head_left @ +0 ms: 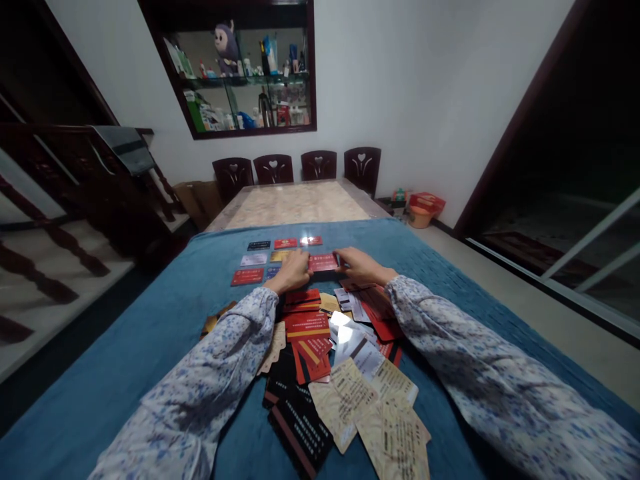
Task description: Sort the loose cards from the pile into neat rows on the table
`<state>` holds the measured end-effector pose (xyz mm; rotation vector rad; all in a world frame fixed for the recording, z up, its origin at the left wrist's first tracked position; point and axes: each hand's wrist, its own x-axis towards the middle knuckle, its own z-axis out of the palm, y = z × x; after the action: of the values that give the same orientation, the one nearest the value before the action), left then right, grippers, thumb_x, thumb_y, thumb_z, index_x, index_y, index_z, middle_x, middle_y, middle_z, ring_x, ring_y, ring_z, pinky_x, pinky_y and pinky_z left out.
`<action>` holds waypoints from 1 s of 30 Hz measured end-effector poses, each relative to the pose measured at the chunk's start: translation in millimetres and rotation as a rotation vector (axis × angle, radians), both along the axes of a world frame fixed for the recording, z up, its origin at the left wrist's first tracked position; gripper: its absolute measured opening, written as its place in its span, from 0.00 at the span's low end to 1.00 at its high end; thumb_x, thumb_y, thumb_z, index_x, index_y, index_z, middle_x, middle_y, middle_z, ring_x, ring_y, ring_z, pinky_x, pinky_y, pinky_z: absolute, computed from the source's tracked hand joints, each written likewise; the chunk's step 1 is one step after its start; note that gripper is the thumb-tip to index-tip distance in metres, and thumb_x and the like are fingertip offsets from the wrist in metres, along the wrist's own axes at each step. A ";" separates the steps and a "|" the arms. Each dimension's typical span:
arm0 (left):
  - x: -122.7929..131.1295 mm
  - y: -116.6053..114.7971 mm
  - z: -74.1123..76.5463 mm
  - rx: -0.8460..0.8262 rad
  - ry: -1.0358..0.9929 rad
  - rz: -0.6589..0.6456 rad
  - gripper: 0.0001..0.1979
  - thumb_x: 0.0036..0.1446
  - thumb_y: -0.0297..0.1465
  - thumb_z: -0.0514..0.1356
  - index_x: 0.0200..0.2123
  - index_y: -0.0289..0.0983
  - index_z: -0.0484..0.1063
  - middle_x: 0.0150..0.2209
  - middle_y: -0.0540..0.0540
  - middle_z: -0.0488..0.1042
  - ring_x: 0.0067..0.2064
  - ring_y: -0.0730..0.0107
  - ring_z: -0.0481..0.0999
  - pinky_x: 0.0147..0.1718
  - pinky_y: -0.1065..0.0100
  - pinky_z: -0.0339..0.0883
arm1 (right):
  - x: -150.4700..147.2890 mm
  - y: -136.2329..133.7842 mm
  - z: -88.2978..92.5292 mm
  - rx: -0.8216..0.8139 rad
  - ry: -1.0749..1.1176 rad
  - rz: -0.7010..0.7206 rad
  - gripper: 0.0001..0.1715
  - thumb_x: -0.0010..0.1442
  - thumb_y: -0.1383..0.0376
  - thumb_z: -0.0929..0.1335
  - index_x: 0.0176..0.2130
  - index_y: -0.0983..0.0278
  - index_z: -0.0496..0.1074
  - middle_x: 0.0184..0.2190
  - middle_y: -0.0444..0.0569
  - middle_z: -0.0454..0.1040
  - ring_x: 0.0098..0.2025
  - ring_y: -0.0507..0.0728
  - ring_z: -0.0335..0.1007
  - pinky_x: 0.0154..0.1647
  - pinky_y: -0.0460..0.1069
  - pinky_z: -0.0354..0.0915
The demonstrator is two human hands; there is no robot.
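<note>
Both of my hands hold one red card [323,262] low over the blue cloth [150,347]. My left hand [293,272] pinches its left end and my right hand [359,266] pinches its right end, fingers closed on it. Just beyond lie rows of cards face up: a black card [259,245], red cards [285,243], a shiny red card [311,240], a pale card [253,259] and another red card [247,276]. Between my floral sleeves sprawls a loose heap of cards [325,360], red, black, silver and beige.
The cloth covers the near part of a long marble-topped table [295,203]. Several dark chairs [273,168] stand at its far end. A wall niche with bottles and a plush toy [227,47] hangs behind. A staircase [60,200] rises at left; an orange basin [420,215] sits on the floor.
</note>
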<state>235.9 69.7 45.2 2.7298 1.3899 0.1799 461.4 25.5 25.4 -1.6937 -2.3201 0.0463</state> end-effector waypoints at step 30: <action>8.2 81.1 -0.7 0.043 0.088 0.084 0.20 0.61 0.29 0.58 0.57 0.39 0.72 0.58 0.35 0.71 0.62 0.48 0.70 0.58 0.51 0.65 | -10.2 91.0 3.6 -0.057 -0.080 -0.069 0.25 0.65 0.62 0.72 0.59 0.67 0.72 0.52 0.59 0.78 0.54 0.62 0.73 0.51 0.49 0.64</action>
<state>244.2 150.9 44.5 2.7473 1.5419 0.0970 451.2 116.6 29.1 -1.8343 -2.3357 0.0327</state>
